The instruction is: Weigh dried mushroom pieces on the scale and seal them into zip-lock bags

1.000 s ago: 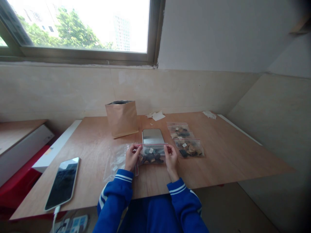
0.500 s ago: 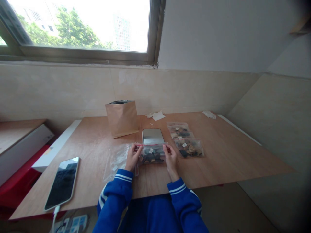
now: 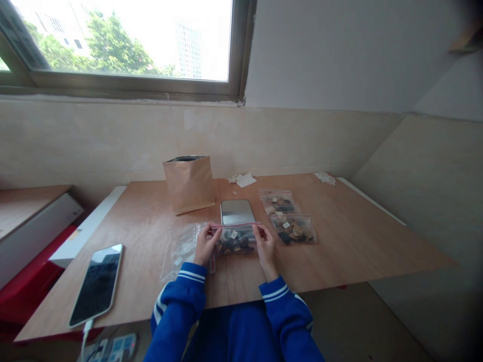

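A clear zip-lock bag (image 3: 236, 244) with a red seal strip and dark and tan pieces inside lies in front of me. My left hand (image 3: 207, 244) pinches the left end of its top edge, and my right hand (image 3: 265, 246) grips the right end. Just behind the bag is a flat, silver-topped scale-like device (image 3: 237, 211), its near edge hidden. Several flat, clear plastic bags (image 3: 179, 254) lie beside and partly under my left hand. Right of my right hand, similar filled zip-lock bags (image 3: 295, 231) overlap in a column.
A brown paper pouch (image 3: 189, 186) stands upright with its top open at the back left. A phone (image 3: 98, 284) with a white cable lies at the left edge of the wooden table (image 3: 350, 241). Paper scraps (image 3: 246, 180) lie by the wall.
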`<state>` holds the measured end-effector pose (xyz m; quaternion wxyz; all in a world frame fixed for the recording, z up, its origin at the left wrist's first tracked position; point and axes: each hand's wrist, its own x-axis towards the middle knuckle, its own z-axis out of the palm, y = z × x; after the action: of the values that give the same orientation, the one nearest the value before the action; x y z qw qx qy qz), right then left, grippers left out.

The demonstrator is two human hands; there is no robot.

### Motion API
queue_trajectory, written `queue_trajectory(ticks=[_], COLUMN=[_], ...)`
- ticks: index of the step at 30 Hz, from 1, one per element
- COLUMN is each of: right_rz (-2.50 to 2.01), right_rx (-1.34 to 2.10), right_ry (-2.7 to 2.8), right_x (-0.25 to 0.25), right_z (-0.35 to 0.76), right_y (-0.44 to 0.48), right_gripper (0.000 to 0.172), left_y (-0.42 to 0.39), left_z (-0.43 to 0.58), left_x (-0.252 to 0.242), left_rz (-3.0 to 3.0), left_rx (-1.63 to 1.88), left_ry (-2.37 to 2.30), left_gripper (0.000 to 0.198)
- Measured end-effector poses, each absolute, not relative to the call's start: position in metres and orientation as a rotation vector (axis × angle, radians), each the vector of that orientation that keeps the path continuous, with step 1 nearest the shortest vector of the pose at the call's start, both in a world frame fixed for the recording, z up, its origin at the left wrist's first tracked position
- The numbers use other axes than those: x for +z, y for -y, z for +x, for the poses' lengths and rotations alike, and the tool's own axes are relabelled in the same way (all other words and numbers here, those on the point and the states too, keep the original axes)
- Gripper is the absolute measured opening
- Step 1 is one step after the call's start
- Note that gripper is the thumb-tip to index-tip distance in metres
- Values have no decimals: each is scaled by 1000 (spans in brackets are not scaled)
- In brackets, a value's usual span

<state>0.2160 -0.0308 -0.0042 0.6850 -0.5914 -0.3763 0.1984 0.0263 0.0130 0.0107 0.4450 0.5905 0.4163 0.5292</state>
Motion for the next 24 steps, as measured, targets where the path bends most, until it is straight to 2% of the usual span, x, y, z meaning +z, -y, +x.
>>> queue_trajectory(ticks=[14,24], right_rz=[-1333,-1252], right_rx=[456,641], right_ry=[848,885], right_x=[-6,4], right_z=[218,211], right_y=[32,36], right_gripper=[37,32], left_y=[-13,-13], left_z=[25,26], left_x=[11,12], left_rz=[1508,1526], left_rx=[1324,1241], left_ry=[-1041,-996], left_gripper=[23,27])
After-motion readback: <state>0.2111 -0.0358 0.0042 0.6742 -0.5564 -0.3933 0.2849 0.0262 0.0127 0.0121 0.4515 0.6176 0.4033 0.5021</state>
